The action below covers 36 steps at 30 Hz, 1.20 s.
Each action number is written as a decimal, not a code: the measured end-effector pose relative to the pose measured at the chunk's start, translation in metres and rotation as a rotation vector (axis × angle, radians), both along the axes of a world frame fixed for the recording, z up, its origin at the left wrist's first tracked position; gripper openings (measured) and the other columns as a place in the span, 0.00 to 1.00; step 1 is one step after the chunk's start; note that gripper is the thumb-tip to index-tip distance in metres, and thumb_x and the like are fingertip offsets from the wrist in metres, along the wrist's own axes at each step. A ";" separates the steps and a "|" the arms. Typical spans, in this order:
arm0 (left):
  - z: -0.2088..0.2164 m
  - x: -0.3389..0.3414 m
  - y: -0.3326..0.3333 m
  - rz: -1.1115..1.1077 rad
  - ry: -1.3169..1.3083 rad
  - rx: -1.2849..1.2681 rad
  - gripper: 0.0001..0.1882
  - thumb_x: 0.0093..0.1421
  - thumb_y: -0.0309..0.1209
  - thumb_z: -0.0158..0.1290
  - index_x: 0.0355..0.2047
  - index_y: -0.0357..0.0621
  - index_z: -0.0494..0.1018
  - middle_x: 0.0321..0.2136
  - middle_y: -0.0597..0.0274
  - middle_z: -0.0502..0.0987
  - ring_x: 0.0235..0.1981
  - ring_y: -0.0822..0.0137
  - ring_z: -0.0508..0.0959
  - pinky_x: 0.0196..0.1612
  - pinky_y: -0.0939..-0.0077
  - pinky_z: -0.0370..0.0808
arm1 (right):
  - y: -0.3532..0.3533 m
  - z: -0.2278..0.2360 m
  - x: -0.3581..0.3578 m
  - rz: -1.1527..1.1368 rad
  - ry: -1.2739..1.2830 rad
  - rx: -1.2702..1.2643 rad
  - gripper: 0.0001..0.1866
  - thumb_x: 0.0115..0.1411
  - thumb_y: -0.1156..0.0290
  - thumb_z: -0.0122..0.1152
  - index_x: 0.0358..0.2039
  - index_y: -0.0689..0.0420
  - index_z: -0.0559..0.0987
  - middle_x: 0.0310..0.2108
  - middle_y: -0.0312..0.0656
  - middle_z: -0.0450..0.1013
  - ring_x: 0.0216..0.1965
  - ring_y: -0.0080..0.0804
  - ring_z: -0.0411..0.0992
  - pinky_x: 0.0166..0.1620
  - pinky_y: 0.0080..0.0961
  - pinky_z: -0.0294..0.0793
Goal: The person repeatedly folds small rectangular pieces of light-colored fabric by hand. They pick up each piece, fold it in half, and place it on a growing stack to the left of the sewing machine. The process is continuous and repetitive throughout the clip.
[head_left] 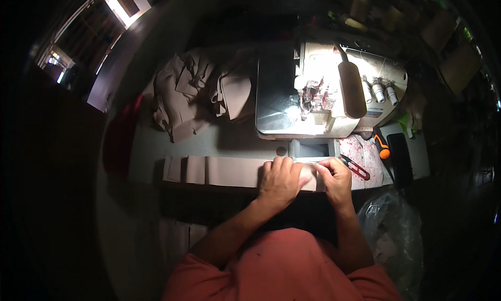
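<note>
A long pale fabric strip (236, 171) lies along the table's front edge, with several folds or layered ends toward its left. My left hand (281, 183) rests on the strip near its right end, palm down, fingers laid over the cloth. Beside it my right hand (336, 182) pinches the strip's right end between thumb and fingers. Behind the hands stands a sewing machine (334, 124), its lit needle area and clear guard above a shiny metal plate (276, 124). The cloth under my left palm is hidden.
Crumpled pale fabric pieces (180, 100) lie at the back left. Right of the hands are red-handled thread snips (356, 168), an orange-and-black tool (383, 147) and a dark phone-like slab (400, 157). A clear plastic bag (391, 223) hangs below the table's right edge.
</note>
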<state>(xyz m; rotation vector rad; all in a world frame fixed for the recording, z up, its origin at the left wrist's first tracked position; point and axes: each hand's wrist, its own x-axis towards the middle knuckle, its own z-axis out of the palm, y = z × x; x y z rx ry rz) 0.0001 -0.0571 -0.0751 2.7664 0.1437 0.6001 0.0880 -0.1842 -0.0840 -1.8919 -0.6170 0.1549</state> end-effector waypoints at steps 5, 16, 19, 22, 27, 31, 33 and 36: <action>-0.011 0.006 0.011 -0.123 -0.053 -0.311 0.05 0.51 0.29 0.46 0.23 0.41 0.65 0.22 0.60 0.66 0.28 0.62 0.66 0.35 0.71 0.61 | -0.021 0.003 0.003 -0.121 0.126 0.144 0.05 0.50 0.75 0.53 0.25 0.64 0.72 0.21 0.37 0.67 0.24 0.22 0.65 0.29 0.16 0.64; 0.022 -0.055 0.000 -0.157 0.065 -1.072 0.15 0.58 0.38 0.39 0.29 0.38 0.67 0.32 0.55 0.70 0.28 0.62 0.69 0.34 0.71 0.66 | 0.020 0.060 -0.018 0.247 0.541 0.301 0.01 0.51 0.79 0.48 0.26 0.63 0.69 0.23 0.38 0.68 0.27 0.21 0.68 0.31 0.16 0.68; -0.002 -0.072 0.037 0.035 -0.435 -2.225 0.23 0.58 0.46 0.34 0.42 0.38 0.62 0.41 0.54 0.67 0.38 0.63 0.69 0.42 0.69 0.66 | 0.013 0.070 -0.027 0.165 0.552 0.378 0.05 0.51 0.78 0.48 0.28 0.65 0.70 0.22 0.40 0.70 0.25 0.24 0.70 0.30 0.18 0.70; -0.005 -0.091 0.106 0.068 -1.051 -2.235 0.24 0.59 0.42 0.36 0.50 0.39 0.56 0.49 0.58 0.62 0.52 0.63 0.60 0.53 0.66 0.59 | -0.006 0.062 -0.020 0.155 0.630 0.390 0.08 0.52 0.74 0.48 0.28 0.66 0.70 0.22 0.42 0.70 0.20 0.25 0.70 0.23 0.21 0.71; 0.027 -0.090 0.129 0.283 -0.951 -1.526 0.24 0.58 0.39 0.38 0.52 0.39 0.53 0.49 0.56 0.61 0.52 0.63 0.59 0.52 0.69 0.57 | 0.000 0.051 -0.020 0.173 0.777 0.370 0.10 0.54 0.70 0.47 0.29 0.66 0.70 0.22 0.38 0.69 0.21 0.22 0.68 0.23 0.19 0.71; 0.042 -0.058 0.059 0.153 -0.353 -0.676 0.20 0.58 0.30 0.37 0.48 0.31 0.56 0.45 0.44 0.64 0.48 0.53 0.64 0.50 0.68 0.59 | 0.032 0.052 -0.032 0.304 0.835 0.336 0.12 0.56 0.66 0.46 0.31 0.64 0.71 0.21 0.35 0.68 0.22 0.20 0.68 0.26 0.16 0.70; 0.049 -0.042 0.028 -0.051 -0.060 -0.041 0.26 0.52 0.28 0.43 0.51 0.31 0.53 0.51 0.41 0.55 0.53 0.48 0.55 0.54 0.63 0.54 | 0.031 0.055 -0.035 0.340 0.921 0.412 0.13 0.56 0.65 0.46 0.32 0.63 0.71 0.22 0.35 0.68 0.22 0.19 0.68 0.26 0.15 0.70; 0.047 -0.038 0.004 0.012 -0.006 -0.007 0.30 0.50 0.37 0.45 0.50 0.30 0.54 0.52 0.42 0.52 0.54 0.46 0.52 0.54 0.56 0.50 | 0.021 0.045 -0.031 0.414 0.936 0.482 0.12 0.56 0.66 0.47 0.33 0.62 0.71 0.23 0.35 0.69 0.23 0.19 0.68 0.27 0.15 0.70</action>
